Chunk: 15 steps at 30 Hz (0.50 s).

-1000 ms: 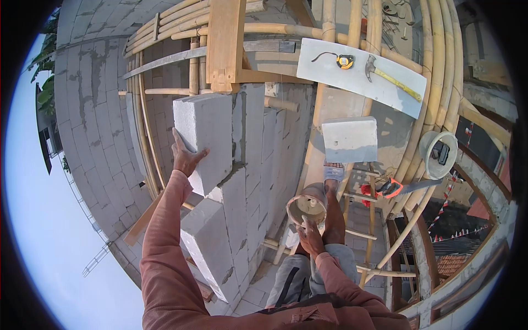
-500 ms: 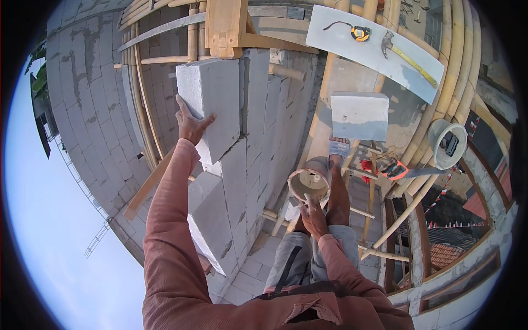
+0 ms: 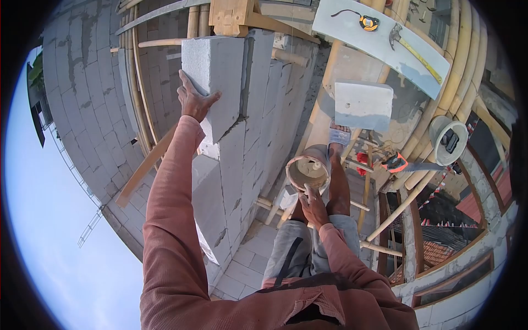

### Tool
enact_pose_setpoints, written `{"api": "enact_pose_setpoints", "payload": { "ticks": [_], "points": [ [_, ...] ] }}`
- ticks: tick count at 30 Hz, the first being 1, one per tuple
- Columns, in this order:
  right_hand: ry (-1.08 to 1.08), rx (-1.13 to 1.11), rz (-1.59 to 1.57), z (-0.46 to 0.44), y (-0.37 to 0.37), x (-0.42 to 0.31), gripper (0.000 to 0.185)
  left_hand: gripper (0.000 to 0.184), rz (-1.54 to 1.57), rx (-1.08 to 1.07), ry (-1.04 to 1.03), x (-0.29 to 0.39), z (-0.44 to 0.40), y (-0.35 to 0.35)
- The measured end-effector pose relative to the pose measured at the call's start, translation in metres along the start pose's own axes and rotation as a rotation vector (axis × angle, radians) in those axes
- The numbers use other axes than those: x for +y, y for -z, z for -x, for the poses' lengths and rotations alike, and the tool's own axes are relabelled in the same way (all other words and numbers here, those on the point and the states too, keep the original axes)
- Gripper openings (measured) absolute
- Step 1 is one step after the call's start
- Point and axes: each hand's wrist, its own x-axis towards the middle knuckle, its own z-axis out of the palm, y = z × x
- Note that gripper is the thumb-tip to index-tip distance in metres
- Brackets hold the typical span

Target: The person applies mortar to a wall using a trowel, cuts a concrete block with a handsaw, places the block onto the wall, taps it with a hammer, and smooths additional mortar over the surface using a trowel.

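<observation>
My left hand [image 3: 196, 103] lies with fingers and thumb spread against the near end of a pale lightweight concrete block [image 3: 226, 74]. That block sits on top of the block wall [image 3: 256, 124]. Down by my legs, my right hand [image 3: 313, 209] is closed on the near rim of a bucket [image 3: 290, 177]. Wet grey mortar [image 3: 309, 168] lies inside it. The fingers over the rim show only in part. A lower block [image 3: 208, 184] forms a step in the wall nearer to me.
On the bamboo scaffold [image 3: 459, 60], a white board [image 3: 352, 30] carries a tape measure [image 3: 368, 22] and a hammer [image 3: 415, 52]. Another block [image 3: 363, 104] lies beyond my foot. A handsaw [image 3: 410, 165] and a second bucket [image 3: 437, 132] are at right. A timber piece [image 3: 228, 16] stands past the wall.
My view has shifted slightly, so the blocks and tools appear higher. My left hand stays against the block, and my right hand stays on the bucket's rim.
</observation>
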Motion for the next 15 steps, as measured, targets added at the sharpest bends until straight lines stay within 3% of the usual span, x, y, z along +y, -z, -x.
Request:
{"api": "enact_pose_setpoints", "payload": {
  "ticks": [15],
  "points": [
    [-0.082, -0.097, -0.043, -0.002, -0.004, -0.009, 0.053, 0.143, 0.013, -0.01, 0.025, -0.002, -0.006, -0.01]
  ]
}}
